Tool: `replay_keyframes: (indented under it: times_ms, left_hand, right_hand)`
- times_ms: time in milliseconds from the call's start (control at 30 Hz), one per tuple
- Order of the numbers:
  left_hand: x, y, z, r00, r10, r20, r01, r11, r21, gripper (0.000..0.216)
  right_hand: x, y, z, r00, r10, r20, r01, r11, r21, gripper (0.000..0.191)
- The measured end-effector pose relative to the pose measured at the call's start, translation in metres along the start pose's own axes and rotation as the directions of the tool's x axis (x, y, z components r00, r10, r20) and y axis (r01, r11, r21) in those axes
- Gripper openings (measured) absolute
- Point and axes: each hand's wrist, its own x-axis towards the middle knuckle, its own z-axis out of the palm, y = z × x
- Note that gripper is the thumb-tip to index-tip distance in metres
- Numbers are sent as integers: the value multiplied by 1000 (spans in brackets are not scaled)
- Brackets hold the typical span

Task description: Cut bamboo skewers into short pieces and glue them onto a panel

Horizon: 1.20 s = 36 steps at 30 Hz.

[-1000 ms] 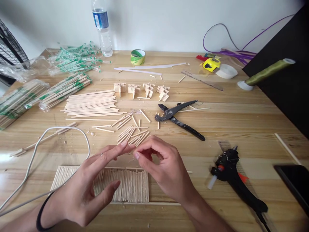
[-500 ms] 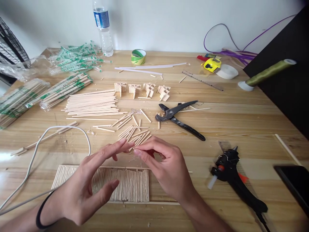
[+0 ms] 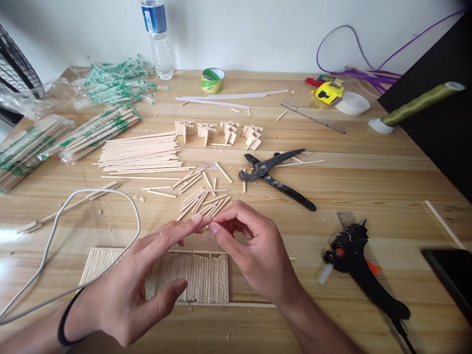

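Observation:
My left hand hovers over a flat mat of glued short sticks, its fingers stretched out and apart, the fingertips meeting my right hand. My right hand is pinched, thumb against forefinger, right at the left fingertips; whatever sits in the pinch is too small to make out. Just beyond the fingertips lies a loose pile of short cut sticks. A black band circles my left wrist.
Black cutting pliers lie behind the hands, and a black glue gun sits to the right. Long bare sticks, wrapped chopsticks and a white cable fill the left. Small stick assemblies, a tape roll, a bottle and a tape measure stand farther back.
Both hands stay together over the mat with only slight finger movement. The camera view has tilted a little, shifting the table's contents upward.

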Motion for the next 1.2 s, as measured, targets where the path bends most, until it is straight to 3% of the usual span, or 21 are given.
replay_keyframes:
  times_ms: [233,433,667,867,1200]
  left_hand:
    - [-6,-1,-2,993,-111,34,116,970,-215,80]
    - [-3,-5,-6,982,-165,96,191,852,-487,75]
    - [4,-6,-7,978,-184,97,200,709,-677,74]
    - [10,-5,-8,980,-182,84,186,669,-719,74]
    - [2,-7,-12,977,-164,139,215,757,-617,79]
  right_hand:
    - [1,-3,-2,999,23,34,-24,999,36,9]
    - [1,-5,-2,998,20,62,-23,998,57,9]
    - [1,-2,-4,1000,-3,15,2,998,65,8]
    - [2,-2,-4,998,-64,-16,64,998,-1,9]
    - [-1,0,-1,985,-158,-67,151,983,-103,10]
